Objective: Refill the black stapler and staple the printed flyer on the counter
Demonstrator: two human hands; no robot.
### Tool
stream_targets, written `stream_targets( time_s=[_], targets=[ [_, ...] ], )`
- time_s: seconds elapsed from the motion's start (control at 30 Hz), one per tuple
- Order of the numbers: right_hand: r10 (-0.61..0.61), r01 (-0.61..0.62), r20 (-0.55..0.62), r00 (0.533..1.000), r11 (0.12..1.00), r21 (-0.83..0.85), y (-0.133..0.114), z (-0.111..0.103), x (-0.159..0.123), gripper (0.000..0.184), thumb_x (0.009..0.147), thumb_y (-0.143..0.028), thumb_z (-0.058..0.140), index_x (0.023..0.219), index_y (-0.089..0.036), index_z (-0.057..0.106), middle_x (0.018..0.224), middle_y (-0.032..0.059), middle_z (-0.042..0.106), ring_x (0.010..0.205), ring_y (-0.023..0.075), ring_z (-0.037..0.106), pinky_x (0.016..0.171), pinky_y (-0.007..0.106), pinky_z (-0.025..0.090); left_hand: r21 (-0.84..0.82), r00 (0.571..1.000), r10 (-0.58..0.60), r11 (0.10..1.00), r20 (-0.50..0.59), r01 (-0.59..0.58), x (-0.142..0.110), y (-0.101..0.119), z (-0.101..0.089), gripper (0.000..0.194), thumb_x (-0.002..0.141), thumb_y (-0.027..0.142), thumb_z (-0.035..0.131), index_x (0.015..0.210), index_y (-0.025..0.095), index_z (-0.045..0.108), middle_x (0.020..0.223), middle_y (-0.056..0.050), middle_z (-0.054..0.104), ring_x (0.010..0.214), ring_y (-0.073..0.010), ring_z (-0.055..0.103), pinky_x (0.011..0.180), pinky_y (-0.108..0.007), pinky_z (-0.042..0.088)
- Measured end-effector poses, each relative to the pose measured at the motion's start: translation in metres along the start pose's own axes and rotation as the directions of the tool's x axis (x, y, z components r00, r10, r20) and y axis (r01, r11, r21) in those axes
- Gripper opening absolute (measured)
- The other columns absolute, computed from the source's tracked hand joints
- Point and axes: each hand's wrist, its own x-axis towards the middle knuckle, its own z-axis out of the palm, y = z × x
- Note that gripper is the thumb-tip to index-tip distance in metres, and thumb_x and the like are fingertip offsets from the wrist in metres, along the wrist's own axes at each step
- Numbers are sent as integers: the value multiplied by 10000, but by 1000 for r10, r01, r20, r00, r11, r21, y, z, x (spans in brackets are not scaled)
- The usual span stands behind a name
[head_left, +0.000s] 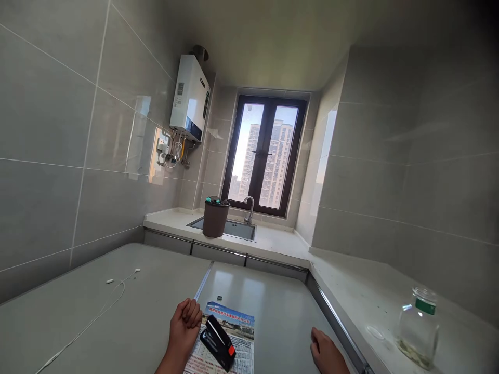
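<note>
Can see the black stapler [217, 343] lying unheld on the printed sheet [245, 350], on the tabletop [280, 306] — just beside the left hand [184, 323], curled into a fist. Can't tell the grip of the right hand [326, 350], well apart. Can see no handling under way — can't judge work done or left.

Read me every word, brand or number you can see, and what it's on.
Leaflet: red Chinese headline, apparently "汽车零部件有限公司" in part; smaller print unreadable.
Heater: label and front markings too small.
Jar: green label's lettering too blurred.
Stapler: no readable text.
</note>
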Motion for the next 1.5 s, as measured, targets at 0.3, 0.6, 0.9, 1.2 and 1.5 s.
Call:
stream_targets(
  time_s=[0.3, 0.6, 0.9, 1.2, 1.5],
  targets=[
    [11, -8, -34, 999, 998, 67, 4, 2, 2, 128, 749, -257, 524, 816, -272, 633, 883, 57, 735, 887, 230, 711, 781, 270, 497, 1, 999, 47, 999, 19, -47, -1, 0, 0, 500, 818, 158, 676, 569, 216, 247, 473, 70, 335, 385, -74, 309, 408, -277, 236],
    [-13, 13, 0, 1000, 997, 74, -4, -5, 3, 34, 743, -256, 496, 721, -277, 513, 798, 55, 693, 807, 243, 683, 749, 301, 478, 38, 999, 9, 999, 32, -11, -3, -1, 5, 534, 704, 112, 689, 570, 222, 185, 478, 82, 240, 392, -73, 271, 403, -263, 220],
    [0, -1, 3, 1000, 998, 60, -6, -5, 2, 46, 751, -249, 483, 714, -276, 478, 786, 44, 681, 795, 241, 672, 735, 301, 457, 99, 998, 67, 993, -7, -66, -5, 3, 6, 436, 516, -77, 586, 546, 199, 250, 513, 68, 307, 407, -75, 302, 403, -268, 228],
    [7, -8, 6, 1000, 996, 89, -10, -11, 1, 28, 728, -281, 495, 702, -275, 502, 771, 42, 680, 779, 235, 670, 726, 292, 472, 67, 996, 86, 994, -36, -83, -6, 4, 2, 414, 474, -117, 507, 565, 202, 260, 551, 54, 338, 446, -100, 321, 419, -283, 234],
    [-21, 20, 4, 1000, 996, 83, -22, -19, -2, 63, 727, -323, 473, 707, -270, 501, 800, 69, 675, 802, 256, 669, 736, 320, 486, 34, 996, 83, 996, -37, -82, -1, 4, -3, 389, 489, -118, 501, 566, 200, 291, 551, 55, 321, 440, -94, 303, 412, -282, 231]
  ],
)
